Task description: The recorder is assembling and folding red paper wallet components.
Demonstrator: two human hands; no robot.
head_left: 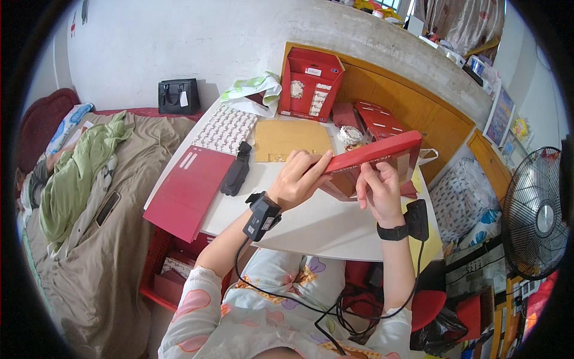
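1. Red box (pixel 375 153): I have it tilted above the near part of the worktop (pixel 305 230), between both hands. I can't tell whether its lower corner touches the surface.
2. Left fingers (pixel 312 163): together and extended, lying over the box's left end. The thumb is hidden, so I can't tell whether they clamp it. I'd spread pressure along that edge rather than pinch one spot, since the walls look like thin card.
3. Right fingers (pixel 372 172): bent at the side facing me, index and thumb near its edge. I can't confirm a firm grip there either. I'd make small, level movements and keep the left hand as the steady side.
4. Cable (pixel 287 294): it loops between the wrist units, so I'd turn the box gently and leave slack.
5. Just beyond the box sits a white ornament (pixel 350 135); I'd watch the far edge against it.
6. Left of it on the worktop lie a brown cardboard panel (pixel 292 137), a black object (pixel 235 175), red panels (pixel 190 190) and a patterned sheet (pixel 226 128).
7. Behind stands an upright red carton (pixel 307 99); farther right, a black fan (pixel 543 214).
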